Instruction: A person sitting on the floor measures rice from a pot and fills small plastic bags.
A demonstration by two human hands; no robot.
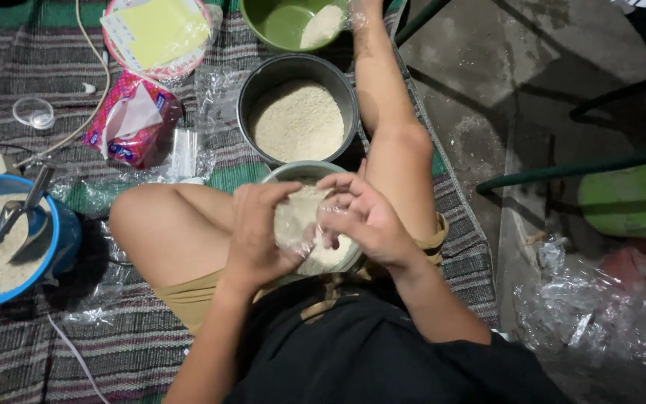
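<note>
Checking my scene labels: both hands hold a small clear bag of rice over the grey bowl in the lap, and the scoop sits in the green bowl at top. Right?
Not quite. The metal scoop sits in the blue bowl on the left, not the green bowl, as the head view shows. The left hand and right hand do hold the clear bag over the grey bowl.

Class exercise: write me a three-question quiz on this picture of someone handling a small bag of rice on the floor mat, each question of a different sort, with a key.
1. True or false: the left hand and the right hand both grip one small clear bag of rice.
2. Which container holds a metal scoop? A. the grey pot B. the blue bowl C. the green bowl
3. Fill in: the red and white tissue pack lies on the striped ____.

Key
1. True: fingers of both hands pinch it, above a pale bowl.
2. B
3. mat
</note>
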